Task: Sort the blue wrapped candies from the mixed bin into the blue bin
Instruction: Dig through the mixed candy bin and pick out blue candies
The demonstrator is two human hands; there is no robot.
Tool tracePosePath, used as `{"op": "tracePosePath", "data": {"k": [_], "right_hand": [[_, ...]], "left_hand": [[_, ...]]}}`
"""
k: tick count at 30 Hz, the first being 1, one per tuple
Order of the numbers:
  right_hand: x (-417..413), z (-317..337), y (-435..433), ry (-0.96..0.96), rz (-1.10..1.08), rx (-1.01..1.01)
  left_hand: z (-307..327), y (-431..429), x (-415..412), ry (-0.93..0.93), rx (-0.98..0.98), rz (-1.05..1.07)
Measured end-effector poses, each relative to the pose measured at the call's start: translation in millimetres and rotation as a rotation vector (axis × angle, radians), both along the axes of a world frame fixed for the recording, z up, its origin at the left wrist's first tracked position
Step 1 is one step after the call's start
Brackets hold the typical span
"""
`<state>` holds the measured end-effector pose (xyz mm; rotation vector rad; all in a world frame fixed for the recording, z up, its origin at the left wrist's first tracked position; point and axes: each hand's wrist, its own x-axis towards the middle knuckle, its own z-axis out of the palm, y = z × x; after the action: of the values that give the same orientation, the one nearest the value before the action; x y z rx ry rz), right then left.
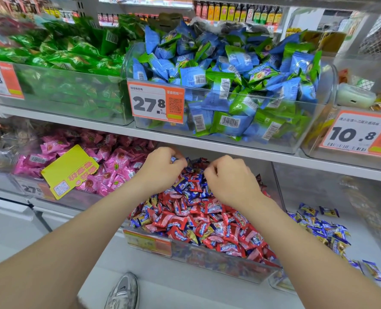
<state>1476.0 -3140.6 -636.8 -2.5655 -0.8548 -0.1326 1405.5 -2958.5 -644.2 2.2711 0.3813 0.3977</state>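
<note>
On the lower shelf, centre: clear plastic mixed bin [218,262] heaped with small red and blue foil-wrapped candies [209,221], orange price label on its front wall.

Left hand [162,169]: over the rear of the heap, fingers [178,157] curled and pinching a blue wrapped candy [174,159], only partly visible.

Right hand [232,179]: just beside the left, knuckles up, fingers [210,171] curled down into the candies; whether they grip anything cannot be told.

Right of the mixed bin, same shelf: clear blue bin [363,192], mostly bare, with a loose scatter of blue wrapped candies [318,226] on its floor.

Left of the mixed bin: clear bin of pink wrapped sweets [109,161] with a tilted yellow tag [70,171].

Upper shelf: clear bin of blue-and-green packets [229,85], white-and-orange price card reading 27.8 [155,102]; bin of green packets [58,52] to its left; price card reading 10.8 [356,133] to its right.

Floor, below: grey sneaker [123,291].
</note>
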Motion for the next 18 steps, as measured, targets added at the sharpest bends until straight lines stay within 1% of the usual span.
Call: {"op": "tracePosePath", "data": {"k": [2,4,6,8,9,11,14,15,18], "right_hand": [[1,-6,5,-0.13,-0.004,-0.15],[5,-9,9,-0.192,0.02,-0.205],[11,-8,13,-0.166,0.069,-0.22],[15,-8,16,-0.09,0.126,-0.258],[16,-8,18,-0.073,0.153,-0.306],[18,-9,21,-0.064,0.172,-0.397],[22,-7,21,-0.01,0.159,-0.398],[24,-6,20,0.012,0.152,-0.39],[27,-2,16,0.023,0.133,-0.405]], "left_hand": [[-2,0,5,0.002,0.102,-0.061],[-10,5,10,0.033,0.209,-0.145],[-17,10,14,0.145,0.373,-0.202],[-20,9,15,0.285,0.514,-0.178],[-20,9,16,0.299,0.552,-0.154],[-17,8,17,0.209,0.54,-0.127],[-17,16,18,0.091,0.433,-0.136],[-18,19,18,0.077,0.408,-0.141],[-25,24,19,0.099,0.446,-0.175]]}}
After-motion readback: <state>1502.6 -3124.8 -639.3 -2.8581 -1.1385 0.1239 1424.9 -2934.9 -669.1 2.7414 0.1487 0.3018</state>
